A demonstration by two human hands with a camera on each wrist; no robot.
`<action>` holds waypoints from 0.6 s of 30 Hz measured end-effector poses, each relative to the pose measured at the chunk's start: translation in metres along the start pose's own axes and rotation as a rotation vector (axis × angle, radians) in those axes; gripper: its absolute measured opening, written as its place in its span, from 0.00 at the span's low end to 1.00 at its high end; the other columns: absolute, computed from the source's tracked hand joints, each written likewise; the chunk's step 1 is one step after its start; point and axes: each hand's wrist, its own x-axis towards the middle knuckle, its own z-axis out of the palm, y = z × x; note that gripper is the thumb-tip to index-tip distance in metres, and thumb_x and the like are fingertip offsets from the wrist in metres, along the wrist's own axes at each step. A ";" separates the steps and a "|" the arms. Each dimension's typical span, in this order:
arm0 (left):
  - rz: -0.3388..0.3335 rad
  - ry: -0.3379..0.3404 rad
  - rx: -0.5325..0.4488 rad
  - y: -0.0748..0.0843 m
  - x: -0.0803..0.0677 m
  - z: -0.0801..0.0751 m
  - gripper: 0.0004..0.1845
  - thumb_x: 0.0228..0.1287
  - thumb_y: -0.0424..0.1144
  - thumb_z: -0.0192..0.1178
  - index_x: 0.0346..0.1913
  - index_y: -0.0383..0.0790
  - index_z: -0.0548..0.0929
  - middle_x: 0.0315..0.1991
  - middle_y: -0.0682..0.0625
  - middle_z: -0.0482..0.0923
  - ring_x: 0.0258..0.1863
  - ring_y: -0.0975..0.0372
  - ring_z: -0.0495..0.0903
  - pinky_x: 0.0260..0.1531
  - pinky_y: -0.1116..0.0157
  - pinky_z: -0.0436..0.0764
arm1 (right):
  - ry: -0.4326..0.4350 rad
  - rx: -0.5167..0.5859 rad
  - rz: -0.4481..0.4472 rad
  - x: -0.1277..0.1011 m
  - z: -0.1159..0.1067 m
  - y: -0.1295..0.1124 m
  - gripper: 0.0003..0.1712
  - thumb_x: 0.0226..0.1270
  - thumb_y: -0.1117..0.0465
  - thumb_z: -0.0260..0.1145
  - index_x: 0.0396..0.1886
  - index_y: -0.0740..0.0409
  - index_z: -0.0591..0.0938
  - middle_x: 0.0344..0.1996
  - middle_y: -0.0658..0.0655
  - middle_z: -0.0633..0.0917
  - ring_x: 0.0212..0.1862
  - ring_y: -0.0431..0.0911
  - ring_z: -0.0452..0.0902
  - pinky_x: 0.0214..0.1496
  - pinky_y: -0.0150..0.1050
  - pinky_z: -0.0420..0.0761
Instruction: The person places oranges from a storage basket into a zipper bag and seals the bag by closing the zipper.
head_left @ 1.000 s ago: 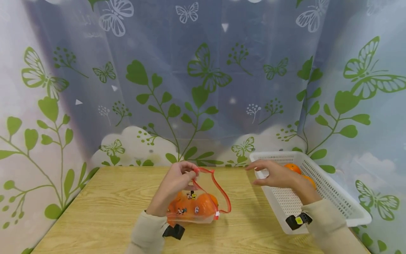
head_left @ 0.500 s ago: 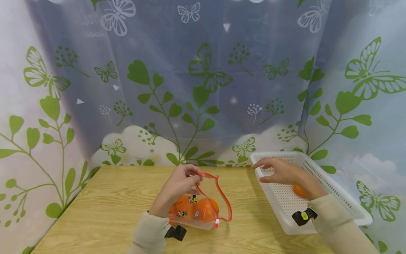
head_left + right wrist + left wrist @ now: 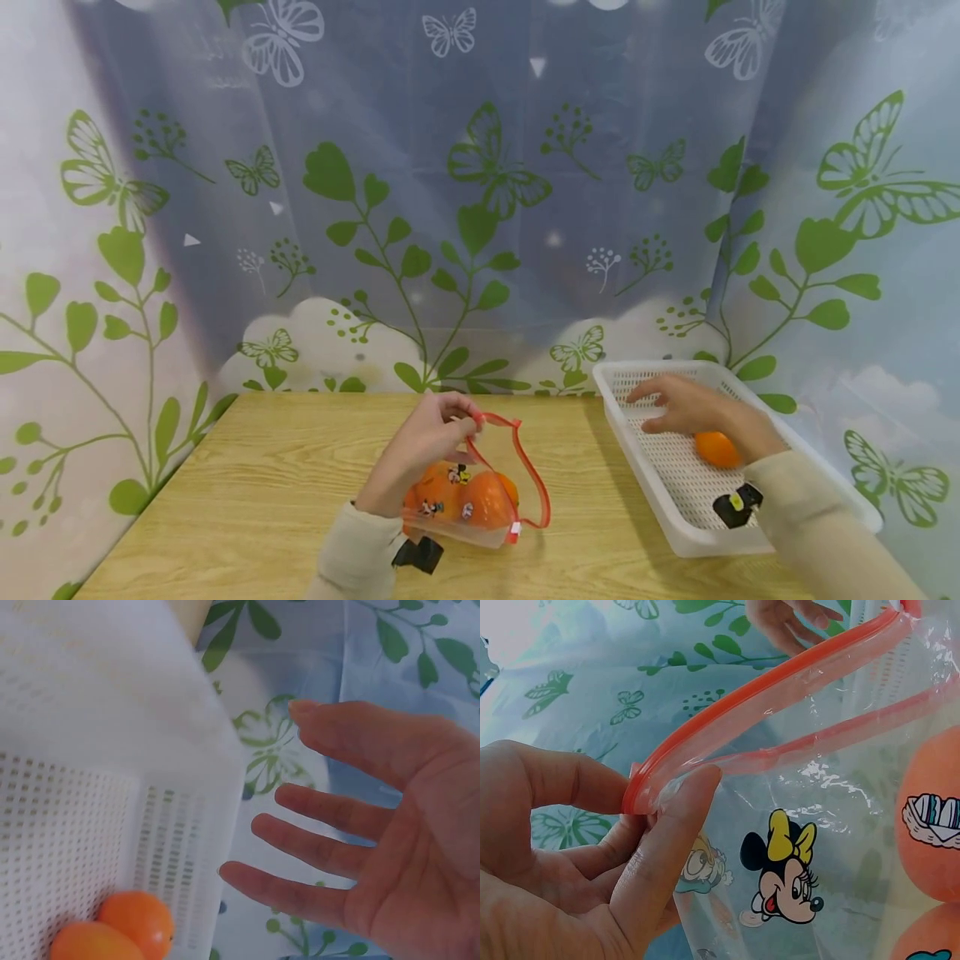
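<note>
A clear zip bag (image 3: 468, 492) with a red rim and cartoon prints stands on the wooden table (image 3: 255, 500), with several oranges (image 3: 487, 500) inside. My left hand (image 3: 431, 442) pinches the bag's red rim (image 3: 705, 735) between thumb and fingers and holds the mouth up. My right hand (image 3: 686, 404) hovers open, palm down, over the white perforated basket (image 3: 645, 475) at the right. An orange (image 3: 716, 448) lies in the basket just beside that hand. In the right wrist view the fingers (image 3: 330, 810) are spread and hold nothing, with two oranges (image 3: 120, 930) below in the basket (image 3: 67, 825).
A butterfly-and-leaf curtain (image 3: 480, 192) closes off the back and both sides of the table. The basket overhangs the table's right part, close to the right curtain.
My right hand has moved right, from beside the bag to over the basket. The left hand keeps its hold on the bag's rim and has barely shifted.
</note>
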 end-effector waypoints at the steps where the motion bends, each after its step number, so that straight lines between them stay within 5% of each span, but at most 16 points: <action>1: 0.000 -0.001 0.001 0.000 0.000 0.000 0.06 0.75 0.31 0.54 0.46 0.33 0.81 0.39 0.44 0.78 0.35 0.58 0.78 0.36 0.56 0.92 | 0.001 -0.011 0.002 -0.001 0.000 0.002 0.24 0.65 0.60 0.74 0.60 0.62 0.84 0.62 0.68 0.83 0.58 0.68 0.81 0.55 0.57 0.86; 5: 0.000 -0.005 0.001 -0.001 0.000 0.001 0.06 0.76 0.31 0.54 0.47 0.33 0.81 0.40 0.43 0.78 0.36 0.58 0.78 0.35 0.58 0.92 | 0.003 -0.050 0.012 -0.003 0.000 0.012 0.24 0.62 0.61 0.75 0.57 0.63 0.85 0.58 0.67 0.85 0.44 0.56 0.85 0.48 0.51 0.86; 10: -0.003 -0.002 0.000 -0.002 0.000 0.001 0.07 0.76 0.31 0.54 0.47 0.33 0.81 0.40 0.43 0.78 0.36 0.58 0.79 0.35 0.58 0.92 | 0.003 -0.092 0.019 -0.007 0.000 0.023 0.22 0.62 0.62 0.75 0.55 0.64 0.85 0.57 0.68 0.85 0.56 0.64 0.81 0.61 0.62 0.81; 18: -0.009 0.002 0.005 -0.001 0.000 0.001 0.07 0.76 0.31 0.55 0.48 0.33 0.81 0.40 0.42 0.78 0.36 0.58 0.79 0.36 0.58 0.91 | -0.021 -0.065 0.102 -0.014 -0.003 0.040 0.24 0.63 0.61 0.74 0.58 0.63 0.84 0.60 0.68 0.83 0.64 0.70 0.75 0.64 0.67 0.78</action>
